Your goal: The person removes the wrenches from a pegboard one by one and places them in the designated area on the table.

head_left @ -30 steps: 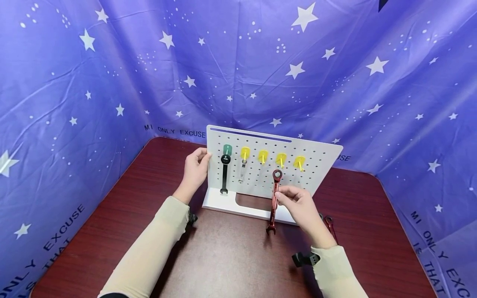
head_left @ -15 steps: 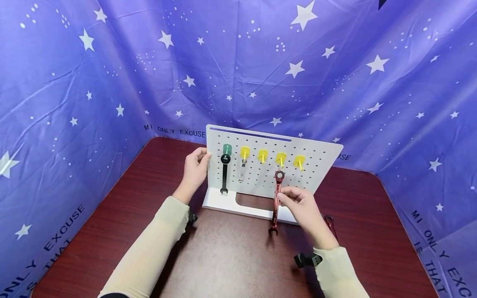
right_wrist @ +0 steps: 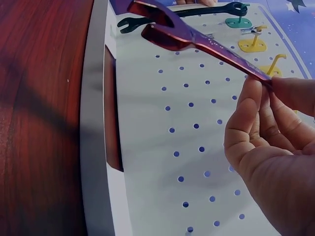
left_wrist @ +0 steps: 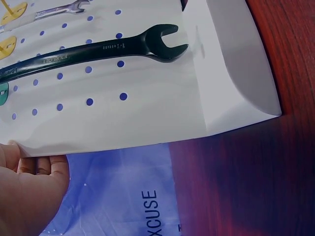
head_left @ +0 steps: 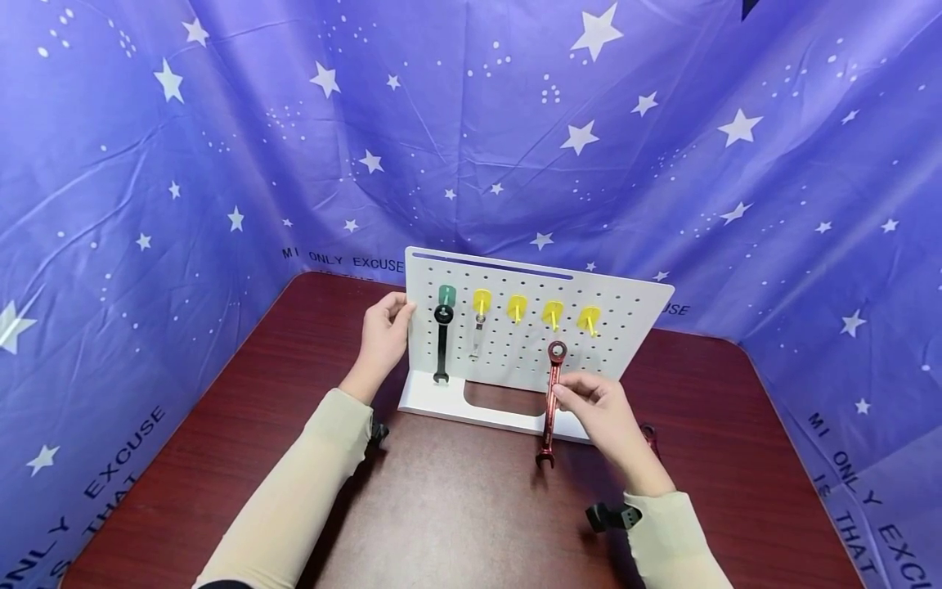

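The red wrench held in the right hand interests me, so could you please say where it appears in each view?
Head: red wrench below and right of centre, under the yellow hooks.
Left wrist: not in this picture.
Right wrist: red wrench slants across the top, open end at upper left.
Landmark: the black wrench, in all three.

Right hand (head_left: 599, 413): is shifting slightly rightward and lower | red wrench (head_left: 551, 405): is travelling along, ring end passing from left of the fourth hook (head_left: 553, 316) to beneath it | second red wrench (head_left: 650, 436): is showing less behind right wrist (head_left: 644, 473)
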Available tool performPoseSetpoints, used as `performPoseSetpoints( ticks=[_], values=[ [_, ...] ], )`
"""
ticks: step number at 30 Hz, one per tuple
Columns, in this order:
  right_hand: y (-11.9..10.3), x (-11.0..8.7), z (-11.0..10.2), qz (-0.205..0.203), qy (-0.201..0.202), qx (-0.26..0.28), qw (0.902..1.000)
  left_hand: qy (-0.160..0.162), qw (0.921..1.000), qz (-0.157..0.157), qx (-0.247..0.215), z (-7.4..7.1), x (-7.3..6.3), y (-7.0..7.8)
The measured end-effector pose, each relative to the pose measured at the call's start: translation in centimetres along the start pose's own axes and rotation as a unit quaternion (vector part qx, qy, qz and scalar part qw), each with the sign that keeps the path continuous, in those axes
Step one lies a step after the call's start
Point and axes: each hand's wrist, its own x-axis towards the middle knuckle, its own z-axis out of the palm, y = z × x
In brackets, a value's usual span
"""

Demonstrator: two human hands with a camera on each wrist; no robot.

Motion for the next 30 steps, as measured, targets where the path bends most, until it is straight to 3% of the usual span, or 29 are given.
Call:
performPoseSetpoints(
  ticks=[30],
  values=[
    [1.0,-0.9,-1.5,0.013,0.010,-0.009,0.9998,-0.002,1.0000,-0.004,0.006,0.0,0.0,0.1]
  ],
)
